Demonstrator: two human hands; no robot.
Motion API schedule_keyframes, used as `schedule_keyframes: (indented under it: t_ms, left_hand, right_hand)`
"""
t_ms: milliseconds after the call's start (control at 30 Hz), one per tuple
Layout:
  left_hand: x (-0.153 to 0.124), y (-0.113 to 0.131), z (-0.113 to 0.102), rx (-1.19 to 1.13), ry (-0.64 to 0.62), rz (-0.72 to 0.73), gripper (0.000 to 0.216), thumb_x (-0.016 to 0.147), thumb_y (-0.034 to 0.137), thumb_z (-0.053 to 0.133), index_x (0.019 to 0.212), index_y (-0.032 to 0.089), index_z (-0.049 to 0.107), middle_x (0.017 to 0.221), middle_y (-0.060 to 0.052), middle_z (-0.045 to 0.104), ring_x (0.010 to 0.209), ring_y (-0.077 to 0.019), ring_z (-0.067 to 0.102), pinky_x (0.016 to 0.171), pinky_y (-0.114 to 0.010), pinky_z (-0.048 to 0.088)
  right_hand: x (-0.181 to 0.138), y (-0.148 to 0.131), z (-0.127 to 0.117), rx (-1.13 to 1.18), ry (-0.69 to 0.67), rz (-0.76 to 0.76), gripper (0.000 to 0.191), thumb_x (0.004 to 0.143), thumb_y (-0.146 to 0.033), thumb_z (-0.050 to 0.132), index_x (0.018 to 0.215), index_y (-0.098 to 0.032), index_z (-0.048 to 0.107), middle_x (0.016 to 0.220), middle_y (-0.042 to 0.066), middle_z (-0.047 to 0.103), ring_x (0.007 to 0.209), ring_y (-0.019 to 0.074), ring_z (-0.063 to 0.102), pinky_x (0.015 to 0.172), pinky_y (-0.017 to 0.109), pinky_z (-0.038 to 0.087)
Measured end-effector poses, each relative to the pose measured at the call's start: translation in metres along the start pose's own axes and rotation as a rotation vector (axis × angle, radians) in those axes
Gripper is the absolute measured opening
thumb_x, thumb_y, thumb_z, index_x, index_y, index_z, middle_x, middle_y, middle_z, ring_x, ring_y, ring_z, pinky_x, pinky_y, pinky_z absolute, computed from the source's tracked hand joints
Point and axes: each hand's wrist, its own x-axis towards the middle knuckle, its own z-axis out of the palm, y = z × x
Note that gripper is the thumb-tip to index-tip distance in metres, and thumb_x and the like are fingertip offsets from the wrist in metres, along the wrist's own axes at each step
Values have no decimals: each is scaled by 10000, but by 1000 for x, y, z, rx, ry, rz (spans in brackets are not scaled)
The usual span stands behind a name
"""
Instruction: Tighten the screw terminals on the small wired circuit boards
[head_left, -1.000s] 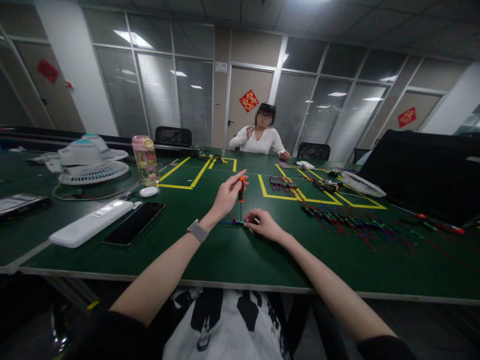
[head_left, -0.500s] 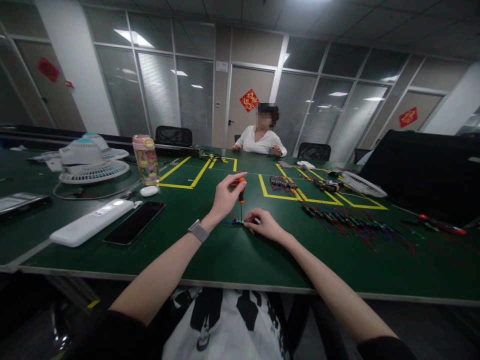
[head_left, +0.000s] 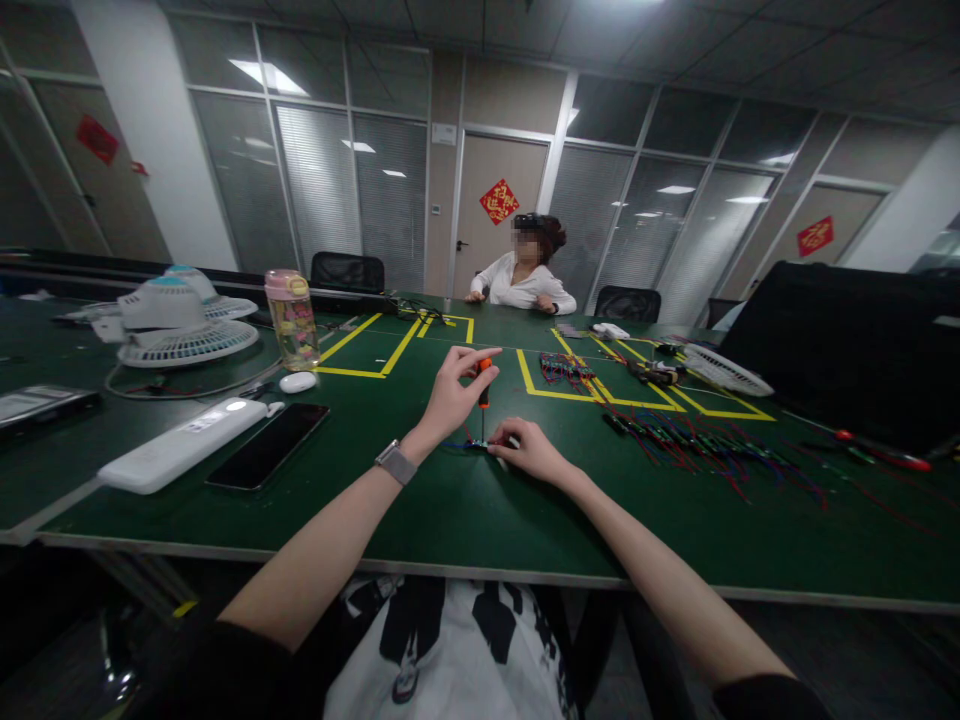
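Note:
My left hand [head_left: 454, 388] is closed around the handle of an orange and black screwdriver [head_left: 484, 385], its index finger stretched out over the top. The screwdriver stands upright, its thin shaft reaching down to a small circuit board [head_left: 477, 444] with red and blue wires on the green table [head_left: 420, 510]. From the right, my right hand [head_left: 529, 448] pinches the board's edge between thumb and fingers, low against the tabletop. The exact spot where the tip meets the board is too small to make out.
To the right lie several wired boards [head_left: 697, 440] and a smaller bundle [head_left: 566, 369]. A black phone [head_left: 270, 447], a white power strip-like case [head_left: 180, 445], a bottle [head_left: 291, 320] and white fans [head_left: 180, 325] are at left. Across the table sits a person [head_left: 525, 280].
My left hand has shifted very slightly at the screwdriver's handle, fingers a little changed. My right hand stays on the board. The person across has turned their head and moved their hands.

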Motion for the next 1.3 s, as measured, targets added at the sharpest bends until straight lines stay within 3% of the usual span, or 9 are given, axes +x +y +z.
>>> schedule_keyframes:
  t_ms: [133,300,467,667,867,1067,1200,1300]
  left_hand:
    - [0,2,0,-84,-58,-36,337,868,247,461,1190,230,561,1004,-48,583,894,-121,582,797,-247,475]
    - [0,2,0,-14,-14,12,313,818,280,547,1118,221,615,1000,-52,576,906,-138,570,802,-257,479]
    - [1,0,1,-177,-99,-74,358,862,238,459,1210,219,545,1051,-58,607,929,-145,598,843,-293,477]
    - [0,-1,-2,-9,15,-29,324,796,297,575,1109,226,620,1005,-46,564,887,-133,572,787,-249,484]
    - [2,0,-1,-198,-97,-121,378,861,231,460,1231,193,529,1042,-61,606,906,-136,595,853,-292,462]
    - [0,0,-1,-32,-15,-57,321,803,290,566,1112,222,620,1037,-52,555,920,-143,566,798,-250,475]
    - [2,-1,-1,-169,-102,-107,365,866,265,460,1218,216,540,1065,-57,581,913,-137,585,817,-270,475]
    - [1,-1,-1,-144,-65,-104,384,833,273,521,1210,201,545,998,-52,584,847,-131,588,789,-270,485]
  right_hand:
    - [0,3,2,-7,14,1,39,727,-197,654,741,-162,642,714,11,616,684,139,540,663,252,416]
    - [0,6,5,6,19,6,86,706,-177,662,787,-158,640,709,10,600,673,135,546,650,247,427]
    - [0,5,5,28,15,32,102,691,-171,665,783,-154,623,717,9,602,671,135,548,653,250,440]
    - [0,4,5,19,30,41,91,685,-180,669,749,-151,612,708,10,600,656,132,543,627,242,434]
    - [1,4,6,4,34,61,81,685,-182,669,735,-151,613,707,10,603,655,130,545,627,237,433]
    - [1,4,7,2,52,48,83,690,-190,673,736,-150,617,706,15,606,673,138,551,634,241,434]
    - [0,4,7,8,46,38,81,692,-175,669,754,-152,623,708,12,605,679,138,554,640,241,435]
    - [-1,3,7,-1,47,43,110,695,-170,667,801,-156,639,717,13,607,692,142,558,655,248,437]
